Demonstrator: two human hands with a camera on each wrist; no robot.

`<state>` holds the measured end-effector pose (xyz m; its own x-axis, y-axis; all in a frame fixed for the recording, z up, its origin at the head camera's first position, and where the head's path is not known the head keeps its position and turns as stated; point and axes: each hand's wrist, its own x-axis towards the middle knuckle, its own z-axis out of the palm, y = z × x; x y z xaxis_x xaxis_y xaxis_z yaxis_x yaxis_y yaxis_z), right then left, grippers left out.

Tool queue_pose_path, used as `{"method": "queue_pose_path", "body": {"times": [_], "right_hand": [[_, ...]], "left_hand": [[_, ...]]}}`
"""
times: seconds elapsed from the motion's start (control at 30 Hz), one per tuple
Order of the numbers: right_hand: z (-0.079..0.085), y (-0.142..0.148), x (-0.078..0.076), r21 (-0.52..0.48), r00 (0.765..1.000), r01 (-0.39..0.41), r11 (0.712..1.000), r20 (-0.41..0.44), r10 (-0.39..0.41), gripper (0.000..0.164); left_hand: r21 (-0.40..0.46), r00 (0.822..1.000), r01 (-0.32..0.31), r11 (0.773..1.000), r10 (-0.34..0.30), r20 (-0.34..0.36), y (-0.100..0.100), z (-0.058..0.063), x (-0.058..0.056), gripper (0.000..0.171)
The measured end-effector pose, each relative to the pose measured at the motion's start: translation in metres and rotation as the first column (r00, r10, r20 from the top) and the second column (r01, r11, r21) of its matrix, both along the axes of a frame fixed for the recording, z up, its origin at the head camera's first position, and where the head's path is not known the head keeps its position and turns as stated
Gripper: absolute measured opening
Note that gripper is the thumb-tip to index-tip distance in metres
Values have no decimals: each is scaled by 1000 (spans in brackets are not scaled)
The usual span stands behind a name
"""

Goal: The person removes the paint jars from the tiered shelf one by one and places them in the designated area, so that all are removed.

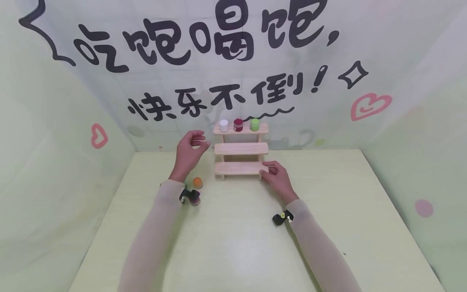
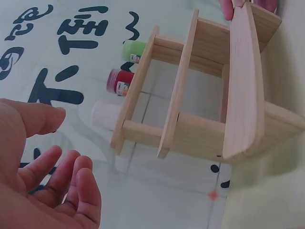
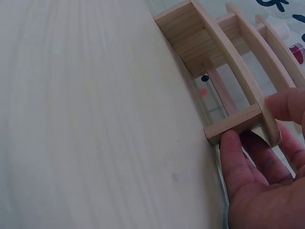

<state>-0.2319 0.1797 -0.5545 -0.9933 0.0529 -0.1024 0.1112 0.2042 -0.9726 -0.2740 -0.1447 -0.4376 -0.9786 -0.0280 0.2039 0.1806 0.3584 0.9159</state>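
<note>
A three-tier wooden display rack (image 1: 240, 149) stands on the table against the back wall. On its top shelf sit a white jar (image 1: 223, 125), a dark red jar (image 1: 238, 125) and a light green jar (image 1: 254, 124), side by side. My left hand (image 1: 189, 155) hovers left of the rack, fingers loosely bent; the left wrist view shows nothing between thumb and fingers. At the right end of the lowest shelf, my right hand (image 1: 279, 180) pinches the board, thumb (image 3: 286, 104) on the shelf and fingers against the side support.
An orange-topped jar (image 1: 197, 183) stands on the table beside my left wrist. A purplish jar (image 1: 196, 200) is partly covered by the left wrist camera (image 1: 189, 195); a sliver of green shows behind that wrist. A printed cloth (image 1: 164, 81) hangs behind the rack.
</note>
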Motion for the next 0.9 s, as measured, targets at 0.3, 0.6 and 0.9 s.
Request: {"method": "queue_pose_path", "body": {"times": [0.3,0.6,0.9], "right_hand": [[-1,1,1,-40,1000,2,999,-14,-2,40],[-3,-3,2,-76,1000,6,997,-8,-7,39],[0,-3,2,-87,1000,8,996,-7,-9,38]], "left_hand": [[-11,999,14,1000,-14,-53,32,6,-37,47],[-56,999,43,997,-41,27,46,18,-57,52],[-81,999,45,996,-43,32,49,15,-60,48]]}}
